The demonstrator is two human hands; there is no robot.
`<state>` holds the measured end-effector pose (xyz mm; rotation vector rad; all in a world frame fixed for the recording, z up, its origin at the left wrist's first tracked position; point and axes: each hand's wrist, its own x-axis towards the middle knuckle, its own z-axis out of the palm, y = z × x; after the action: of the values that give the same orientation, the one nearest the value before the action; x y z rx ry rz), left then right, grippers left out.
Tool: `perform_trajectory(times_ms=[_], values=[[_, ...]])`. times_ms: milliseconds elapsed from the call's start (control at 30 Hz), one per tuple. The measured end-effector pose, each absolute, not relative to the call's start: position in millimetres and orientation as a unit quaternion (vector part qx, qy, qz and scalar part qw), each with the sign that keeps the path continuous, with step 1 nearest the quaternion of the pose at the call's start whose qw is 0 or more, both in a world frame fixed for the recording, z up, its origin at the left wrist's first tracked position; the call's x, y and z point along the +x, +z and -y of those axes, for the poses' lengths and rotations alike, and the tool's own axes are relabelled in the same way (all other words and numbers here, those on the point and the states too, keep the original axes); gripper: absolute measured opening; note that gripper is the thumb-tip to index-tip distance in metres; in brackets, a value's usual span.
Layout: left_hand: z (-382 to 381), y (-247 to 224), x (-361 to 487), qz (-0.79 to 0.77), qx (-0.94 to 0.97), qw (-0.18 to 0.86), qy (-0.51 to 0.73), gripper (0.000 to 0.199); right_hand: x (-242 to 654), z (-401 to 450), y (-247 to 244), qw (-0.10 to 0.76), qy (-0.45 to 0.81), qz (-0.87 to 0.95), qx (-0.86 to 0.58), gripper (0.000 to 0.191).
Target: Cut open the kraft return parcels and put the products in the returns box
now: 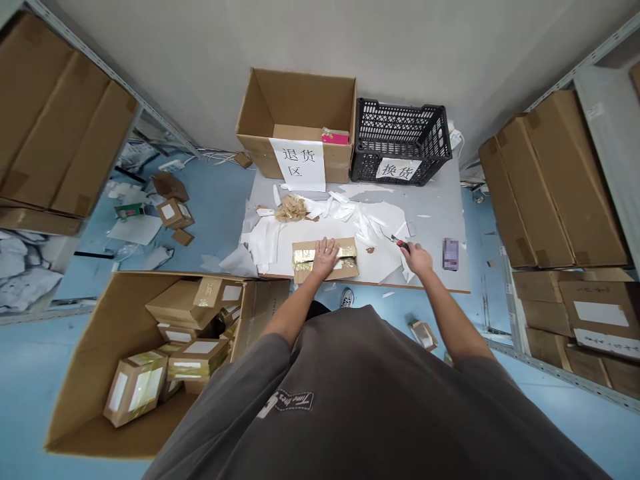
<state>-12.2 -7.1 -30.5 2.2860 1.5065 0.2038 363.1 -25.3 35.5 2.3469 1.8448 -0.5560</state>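
My left hand (326, 257) lies flat on a small cardboard box (301, 254) at the table's front edge, fingers stretched out. Shiny tape and a white strip run along the top of this box, and a dark gap shows along its middle. To the right, my right hand (418, 259) is closed around a red and black utility knife (401, 243). Its tip points up and left over the white paper, apart from the box. Crumpled brown paper (291, 208) and torn white scraps (343, 208) lie behind the box.
A large open carton (300, 172) with a paper sign and a black plastic crate (363, 170) stand at the table's back. A purple pixelated item (451, 255) lies at right. Lower left, a big carton (80, 393) holds several taped parcels. Shelves of boxes (560, 187) flank both sides.
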Motion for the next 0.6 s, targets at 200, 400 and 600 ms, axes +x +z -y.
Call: perform_trajectory(times_ms=[200, 400, 600], values=[[5, -31, -12, -0.541, 0.817, 0.183, 0.076, 0.05, 320, 45, 22, -0.099, -0.343, -0.571, 0.739, 0.036], [4, -7, -13, -0.579, 0.794, 0.177, 0.053, 0.06, 217, 69, -17, -0.184, -0.482, -0.39, 0.763, 0.052], [17, 19, -61, -0.648, 0.737, 0.192, -0.021, 0.08, 197, 17, -16, -0.194, -0.411, -0.405, 0.793, 0.053]])
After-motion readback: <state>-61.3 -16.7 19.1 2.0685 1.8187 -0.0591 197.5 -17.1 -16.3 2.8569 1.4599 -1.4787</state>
